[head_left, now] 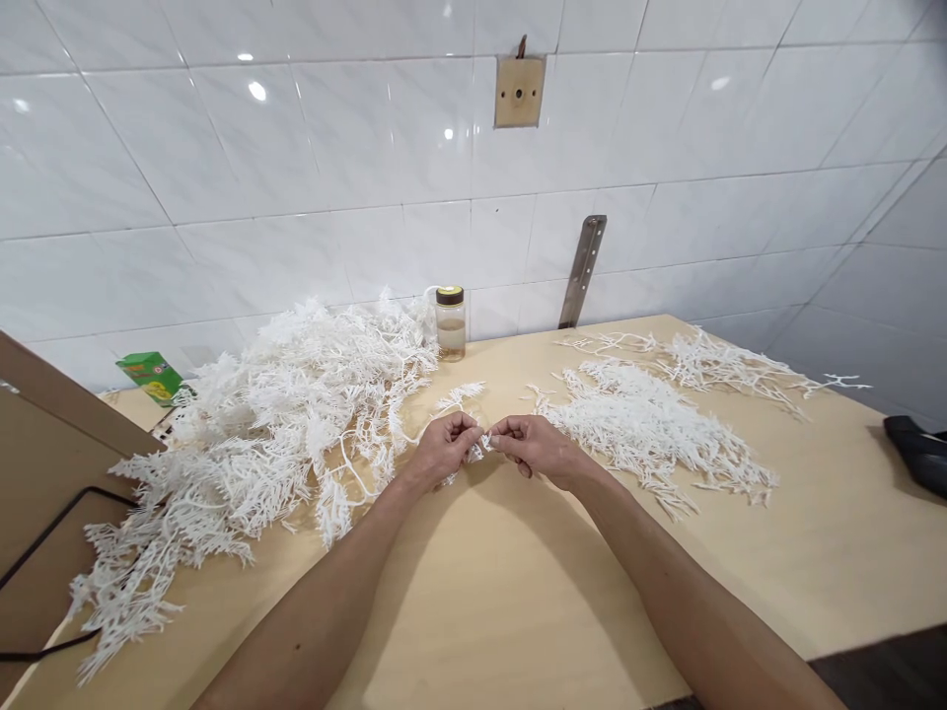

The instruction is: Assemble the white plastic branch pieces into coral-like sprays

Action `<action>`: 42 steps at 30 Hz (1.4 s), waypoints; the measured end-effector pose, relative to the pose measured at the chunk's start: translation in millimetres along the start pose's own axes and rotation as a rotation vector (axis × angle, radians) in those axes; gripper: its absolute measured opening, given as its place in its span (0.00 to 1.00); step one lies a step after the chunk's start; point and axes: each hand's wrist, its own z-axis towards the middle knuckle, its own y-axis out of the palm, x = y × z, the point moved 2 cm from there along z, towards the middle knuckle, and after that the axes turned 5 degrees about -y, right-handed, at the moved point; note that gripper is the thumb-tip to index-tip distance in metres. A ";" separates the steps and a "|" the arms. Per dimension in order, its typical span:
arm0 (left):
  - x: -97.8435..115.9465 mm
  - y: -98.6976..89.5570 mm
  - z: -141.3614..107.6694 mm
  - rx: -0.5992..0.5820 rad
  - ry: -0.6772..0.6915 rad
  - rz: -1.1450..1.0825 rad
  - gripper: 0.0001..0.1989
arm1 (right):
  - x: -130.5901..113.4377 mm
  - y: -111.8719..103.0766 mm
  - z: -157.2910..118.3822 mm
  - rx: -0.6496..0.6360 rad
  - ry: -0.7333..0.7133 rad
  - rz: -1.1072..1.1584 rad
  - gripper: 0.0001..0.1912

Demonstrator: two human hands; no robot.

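Observation:
My left hand (446, 447) is closed in a pinch on a white plastic foliage sprig (473, 453), part of which shows below its fingers. Close beside it, my right hand (539, 449) pinches the near end of the same small white piece. To the left lies a large tangled heap of white artificial foliage (296, 394), with stems reaching toward my left hand. Another sprig tip (460, 395) rests just beyond the hands. Right of them is a flatter pile of small white sprigs (651, 424). Bare white branching stems (729, 367) lie behind that pile.
A clear jar with a dark lid (451, 325) stands by the tiled wall. At the left are a green box (154, 377) and a brown carton (59, 473) with a black cable. A metal bracket (584, 271) leans at the wall. A black object (917, 454) sits at right.

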 end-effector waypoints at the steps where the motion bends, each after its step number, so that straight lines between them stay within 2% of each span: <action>1: 0.4 -0.1 -0.1 0.002 0.002 0.003 0.15 | 0.2 -0.4 -0.4 -0.014 0.014 -0.019 0.15; 5: 3.0 0.6 -1.9 -0.003 0.003 0.034 0.14 | 3.3 -2.0 -0.6 -0.040 0.041 -0.090 0.14; 10: 3.9 0.9 -2.5 -0.009 0.017 0.062 0.12 | 2.4 -0.6 -0.4 -0.038 -0.001 -0.076 0.14; 14: 3.0 1.1 -1.5 0.009 0.027 0.085 0.10 | -5.1 2.7 -4.2 -0.055 -0.029 -0.126 0.13; 20: 2.2 -0.3 -0.8 0.028 0.023 0.056 0.14 | -18.8 5.4 -9.4 -0.033 -0.087 -0.268 0.12; 25: 0.5 -1.7 -0.2 0.135 0.038 0.138 0.12 | -17.8 11.6 -5.5 0.047 -0.165 -0.510 0.05; 30: -6.1 5.2 1.8 0.279 0.038 0.358 0.05 | -14.7 21.1 -3.5 0.018 -0.274 -0.646 0.05; 33: -10.1 4.2 4.6 0.333 0.019 0.373 0.05 | -19.6 19.5 -7.7 -0.022 -0.254 -0.626 0.05; 37: -11.7 -10.2 7.9 0.435 0.011 0.319 0.07 | -25.3 12.5 -13.4 -0.183 -0.162 -0.393 0.07; 39: -11.7 -15.6 8.7 0.394 0.020 0.218 0.09 | -23.7 5.7 -12.8 -0.159 -0.117 -0.317 0.10; 42: -11.2 -16.0 8.1 0.290 0.019 0.044 0.13 | -17.1 -6.6 -9.3 -0.041 -0.083 -0.289 0.14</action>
